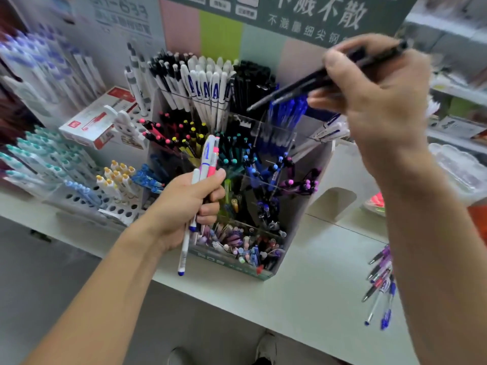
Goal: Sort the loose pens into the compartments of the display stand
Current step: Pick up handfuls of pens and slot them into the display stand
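left hand (191, 204) is clutching a small bundle of pens (204, 164) right in front of the display stand (303, 206); right hand (374, 93) pinches dark pens (313, 83) above the blue compartment; more loose pens (380, 280) lie on the counter (303, 299) to the right

Bright even indoor light falling softly, faint shadows only, right hand (374, 101) smearing with motion blur, edges bending and blurring, centre staying sharper

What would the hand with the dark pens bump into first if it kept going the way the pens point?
Probably the black pens in the display stand's back row; the right hand's dark pens aim down-left there, though depth is unclear.
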